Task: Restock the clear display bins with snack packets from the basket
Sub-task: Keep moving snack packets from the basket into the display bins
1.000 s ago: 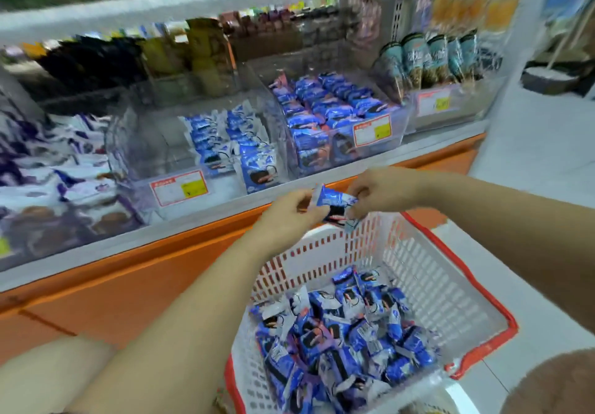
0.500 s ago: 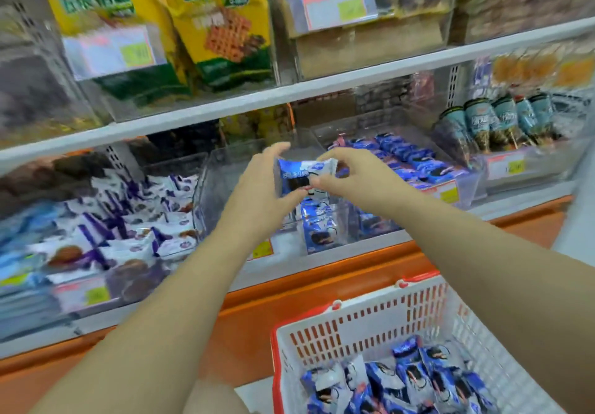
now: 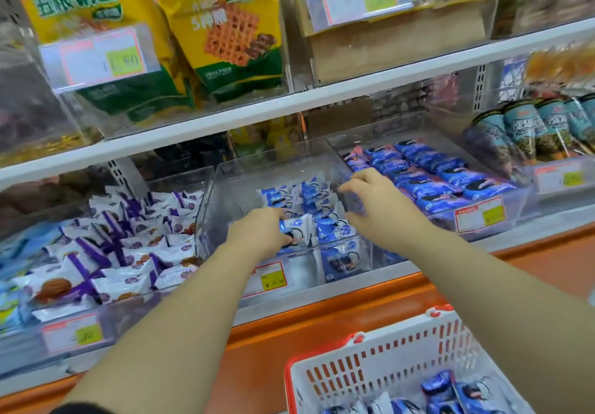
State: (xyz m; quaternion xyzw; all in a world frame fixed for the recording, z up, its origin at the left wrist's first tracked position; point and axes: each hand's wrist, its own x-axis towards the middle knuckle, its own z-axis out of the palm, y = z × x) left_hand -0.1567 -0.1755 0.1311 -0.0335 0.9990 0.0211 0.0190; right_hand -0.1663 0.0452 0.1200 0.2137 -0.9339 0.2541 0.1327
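Observation:
A clear display bin [image 3: 225, 207] sits on the lower shelf in the middle, with blue-and-white snack packets [image 3: 317, 198] lined along its right half. My left hand [image 3: 257, 231] is inside the bin and grips one blue-and-white packet [image 3: 297, 231] at its left end. My right hand [image 3: 376, 206] hovers over the bin's right wall, fingers loosely curled, holding nothing. The white basket with a red rim [image 3: 370, 378] stands at the bottom right and holds several blue packets [image 3: 447, 394].
A bin of purple-and-white packets [image 3: 122, 246] lies to the left. A bin of darker blue packets [image 3: 431, 175] lies to the right, with cone snacks [image 3: 531, 130] beyond. Yellow bags [image 3: 222, 27] fill the upper shelf. An orange ledge [image 3: 322, 323] runs below the bins.
Both hands carried one packet up from the basket into the middle bin. The right hand let go of it and moved right; the left hand lowered it into the bin.

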